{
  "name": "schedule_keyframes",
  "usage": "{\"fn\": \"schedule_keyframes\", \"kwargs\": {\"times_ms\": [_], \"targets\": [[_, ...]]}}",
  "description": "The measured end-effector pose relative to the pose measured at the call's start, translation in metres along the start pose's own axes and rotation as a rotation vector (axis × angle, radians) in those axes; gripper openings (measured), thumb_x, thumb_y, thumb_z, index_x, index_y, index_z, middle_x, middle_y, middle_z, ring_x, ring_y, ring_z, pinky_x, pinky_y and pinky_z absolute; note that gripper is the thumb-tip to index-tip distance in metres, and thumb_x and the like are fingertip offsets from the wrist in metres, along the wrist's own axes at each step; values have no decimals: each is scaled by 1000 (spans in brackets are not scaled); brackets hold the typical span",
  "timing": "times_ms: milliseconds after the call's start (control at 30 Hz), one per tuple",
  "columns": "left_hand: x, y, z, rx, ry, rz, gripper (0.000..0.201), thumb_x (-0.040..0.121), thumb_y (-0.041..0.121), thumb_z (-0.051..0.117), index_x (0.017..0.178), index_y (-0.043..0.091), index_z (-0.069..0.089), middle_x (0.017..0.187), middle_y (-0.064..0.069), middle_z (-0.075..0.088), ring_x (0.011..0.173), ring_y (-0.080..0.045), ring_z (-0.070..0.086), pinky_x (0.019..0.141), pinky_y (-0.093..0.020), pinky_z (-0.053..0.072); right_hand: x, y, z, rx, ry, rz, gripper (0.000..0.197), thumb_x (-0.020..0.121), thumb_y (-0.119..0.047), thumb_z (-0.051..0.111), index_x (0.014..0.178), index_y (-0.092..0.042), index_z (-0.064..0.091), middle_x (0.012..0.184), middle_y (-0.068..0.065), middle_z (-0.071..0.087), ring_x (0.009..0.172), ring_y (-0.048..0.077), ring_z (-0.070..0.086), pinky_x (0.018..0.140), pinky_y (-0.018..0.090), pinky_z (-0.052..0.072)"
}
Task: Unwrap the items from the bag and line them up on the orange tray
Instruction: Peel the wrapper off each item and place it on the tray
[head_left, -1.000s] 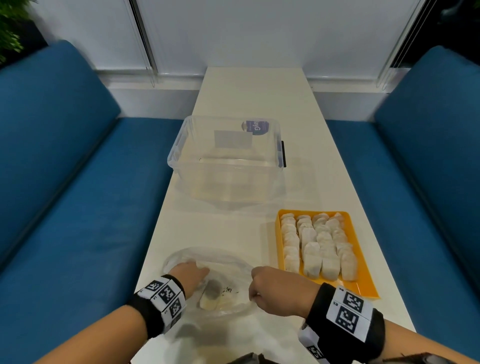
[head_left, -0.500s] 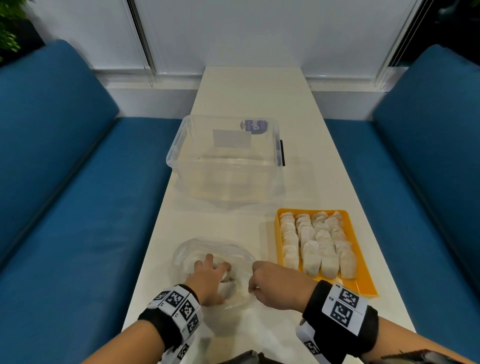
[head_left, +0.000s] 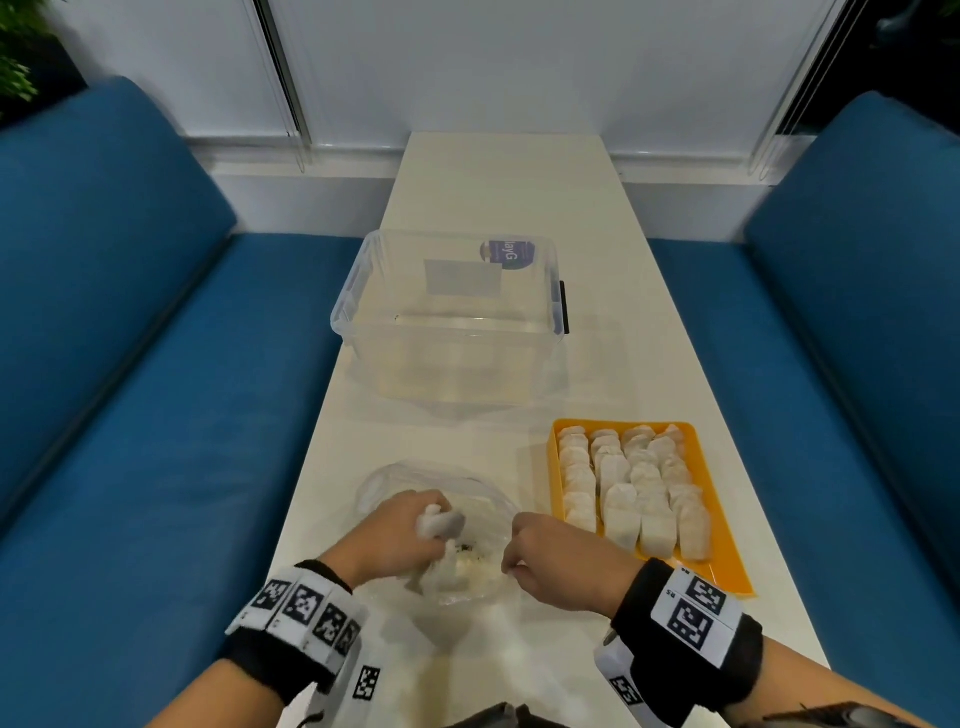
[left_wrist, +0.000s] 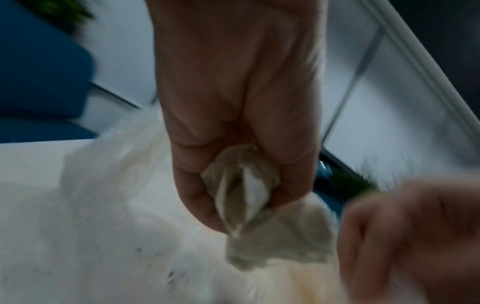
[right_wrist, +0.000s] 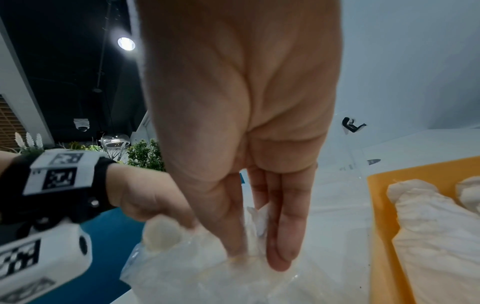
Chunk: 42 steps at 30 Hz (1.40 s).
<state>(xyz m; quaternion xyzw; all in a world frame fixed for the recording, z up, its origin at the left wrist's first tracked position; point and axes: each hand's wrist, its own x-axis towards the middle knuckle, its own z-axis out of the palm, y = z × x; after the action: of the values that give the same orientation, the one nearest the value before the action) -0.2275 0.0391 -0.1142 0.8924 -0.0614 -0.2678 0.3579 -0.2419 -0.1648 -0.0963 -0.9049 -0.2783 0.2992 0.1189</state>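
A clear plastic bag (head_left: 470, 491) lies on the white table near its front edge. My left hand (head_left: 415, 525) is inside the bag's mouth and grips white wrapped items (head_left: 440, 522). In the left wrist view the curled fingers (left_wrist: 197, 197) clutch one crumpled white item (left_wrist: 242, 191), and another (left_wrist: 280, 244) hangs below it. My right hand (head_left: 511, 564) pinches the bag's right edge; the right wrist view shows thumb and fingers (right_wrist: 280, 246) pressed together on the plastic (right_wrist: 207, 273). The orange tray (head_left: 727, 564), to the right, holds rows of white items (head_left: 631, 493).
A large clear plastic box (head_left: 452, 322) stands open behind the bag in the middle of the table. Blue sofa seats (head_left: 171, 415) flank the narrow table on both sides. A white wall closes off the far end.
My left hand reached deeper into the bag, closed on white items and now lifts them. The bag has bunched up toward me. The right hand kept its pinch on the bag.
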Motion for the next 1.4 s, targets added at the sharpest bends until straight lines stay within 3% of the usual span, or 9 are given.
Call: {"fn": "schedule_keyframes", "kwargs": {"times_ms": [200, 400, 533, 733, 900, 1000, 1100, 1167, 1400], "targets": [[-15, 6, -23, -843, 44, -116, 42, 71, 15, 68, 112, 15, 57, 95, -6, 67, 83, -17, 66, 65, -28, 53, 1, 0, -5, -1, 19, -51, 33, 98, -19, 41, 123, -12, 61, 123, 8, 52, 109, 25, 55, 90, 31, 43], [-20, 18, -21, -1287, 143, -163, 16, 89, 6, 52, 102, 12, 60, 77, -4, 72, 68, -13, 69, 58, -23, 56, -8, -3, -18, 83, 181, -118, 35, 93, -36, 52, 125, -22, 50, 124, -1, 49, 104, 16, 53, 88, 28, 44], [-18, 37, -16, -1369, 166, -176, 10, 87, 8, 55, 93, 11, 62, 84, -9, 65, 77, -16, 60, 61, -23, 54, -16, -16, -33, 263, 442, -168, 42, 85, -53, 57, 113, -24, 43, 101, -13, 42, 77, 3, 45, 67, 13, 38], [-23, 66, 0, -1433, 83, -114, 15, 69, 6, 68, 83, 9, 70, 77, -9, 69, 66, -14, 66, 58, -23, 53, -21, -15, -36, 473, 587, -221, 23, 88, -32, 62, 108, -28, 49, 99, -19, 44, 81, 6, 52, 67, 9, 38], [-27, 76, 19, -1560, 35, -107, 10, 73, 15, 67, 72, 11, 76, 84, -13, 68, 69, -20, 68, 60, -27, 56, -37, 1, -33, 548, 633, -208, 15, 89, -24, 62, 103, -19, 67, 90, -13, 57, 84, 4, 55, 72, 8, 40], [-31, 84, 34, -1565, 3, -110, 41, 46, 26, 91, 80, 9, 75, 85, -16, 71, 74, -24, 70, 60, -32, 59, -47, 11, -30, 570, 652, -179, 13, 88, -24, 63, 99, -20, 70, 88, -7, 64, 86, 5, 56, 70, 8, 41], [-35, 88, 47, -1565, -20, -74, 71, 22, 15, 96, 89, 10, 74, 88, -16, 71, 75, -25, 70, 58, -33, 59, -54, 18, -25, 556, 671, -171, 7, 86, -23, 65, 91, -19, 69, 81, -8, 61, 81, 4, 55, 66, 8, 41], [-36, 92, 55, -1523, -26, -56, 72, 32, 5, 91, 99, 12, 65, 86, -12, 70, 74, -22, 69, 58, -30, 58, -59, 22, -23, 539, 659, -185, 6, 86, -24, 66, 88, -18, 68, 77, -11, 57, 77, 2, 53, 65, 9, 40], [-30, 101, 65, -1452, 100, -82, 37, 63, -6, 63, 95, 12, 58, 80, -11, 68, 71, -20, 65, 57, -26, 53, -65, 47, -22, 617, 659, -139, 4, 85, -26, 67, 87, -24, 70, 71, -14, 59, 70, 3, 56, 62, 12, 43]]}}
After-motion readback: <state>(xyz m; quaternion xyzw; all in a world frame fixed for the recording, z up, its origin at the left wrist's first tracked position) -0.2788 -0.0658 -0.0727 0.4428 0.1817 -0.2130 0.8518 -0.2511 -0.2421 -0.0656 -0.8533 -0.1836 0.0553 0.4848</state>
